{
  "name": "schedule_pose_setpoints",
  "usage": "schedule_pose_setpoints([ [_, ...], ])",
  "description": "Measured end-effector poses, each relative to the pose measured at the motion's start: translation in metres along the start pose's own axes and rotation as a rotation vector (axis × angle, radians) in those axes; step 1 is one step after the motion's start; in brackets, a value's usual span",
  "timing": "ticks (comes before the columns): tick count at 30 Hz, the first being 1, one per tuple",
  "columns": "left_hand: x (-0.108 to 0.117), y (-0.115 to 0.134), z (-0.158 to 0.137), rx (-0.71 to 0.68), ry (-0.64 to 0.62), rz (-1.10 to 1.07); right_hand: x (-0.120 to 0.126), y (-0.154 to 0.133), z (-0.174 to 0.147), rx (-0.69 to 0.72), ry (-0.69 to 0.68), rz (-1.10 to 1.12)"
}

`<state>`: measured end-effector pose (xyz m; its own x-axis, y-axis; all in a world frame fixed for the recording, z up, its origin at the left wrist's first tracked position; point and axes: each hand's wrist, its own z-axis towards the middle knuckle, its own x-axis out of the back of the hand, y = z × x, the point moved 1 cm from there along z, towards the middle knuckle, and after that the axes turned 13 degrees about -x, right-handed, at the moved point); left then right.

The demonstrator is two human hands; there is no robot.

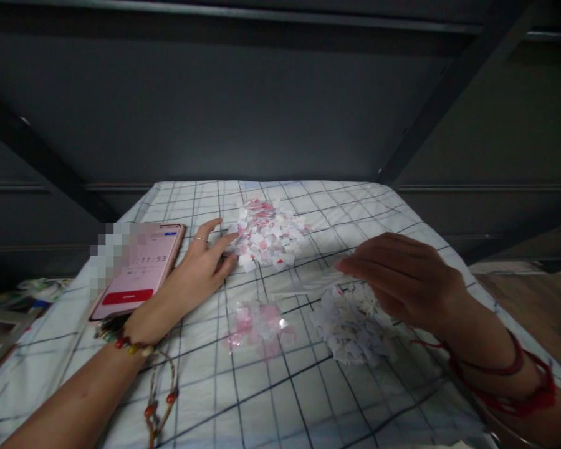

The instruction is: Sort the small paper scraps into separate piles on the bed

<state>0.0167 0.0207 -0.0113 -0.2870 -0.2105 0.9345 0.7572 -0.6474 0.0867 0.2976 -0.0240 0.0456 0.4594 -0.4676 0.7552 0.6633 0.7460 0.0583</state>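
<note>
My left hand (208, 254) is at the left edge of a mixed pile of pink and white paper scraps (273, 237), fingers spread, with fingertips touching the nearest pieces. Over a second heap of mostly white scraps (350, 327) hovers my right hand (404, 277), its thumb and fingers pressed together. What they pinch, if anything, I cannot make out. A pale blurred streak (303, 288) runs leftward from those fingertips. Between the hands and nearer to me lies a small group of shiny, see-through pink pieces (262, 327).
A phone (138, 271) showing a timer lies left of my left wrist. Everything rests on a white checked cloth (280, 399). Dark panels (262, 112) rise behind its far edge. Wooden floor (533, 305) shows at the right.
</note>
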Motion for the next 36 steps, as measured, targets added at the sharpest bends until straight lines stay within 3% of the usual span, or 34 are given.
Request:
schedule_pose_setpoints([
  [7,-0.001,0.000,-0.001,0.008,-0.007,-0.016,0.004,0.015,-0.006,-0.090,0.065,-0.240],
  [30,0.000,-0.001,-0.001,0.004,0.014,-0.016,0.006,0.015,-0.007,-0.078,-0.029,-0.148],
  [36,0.001,-0.001,-0.001,0.009,0.008,-0.036,0.020,0.024,-0.013,-0.121,0.008,-0.105],
])
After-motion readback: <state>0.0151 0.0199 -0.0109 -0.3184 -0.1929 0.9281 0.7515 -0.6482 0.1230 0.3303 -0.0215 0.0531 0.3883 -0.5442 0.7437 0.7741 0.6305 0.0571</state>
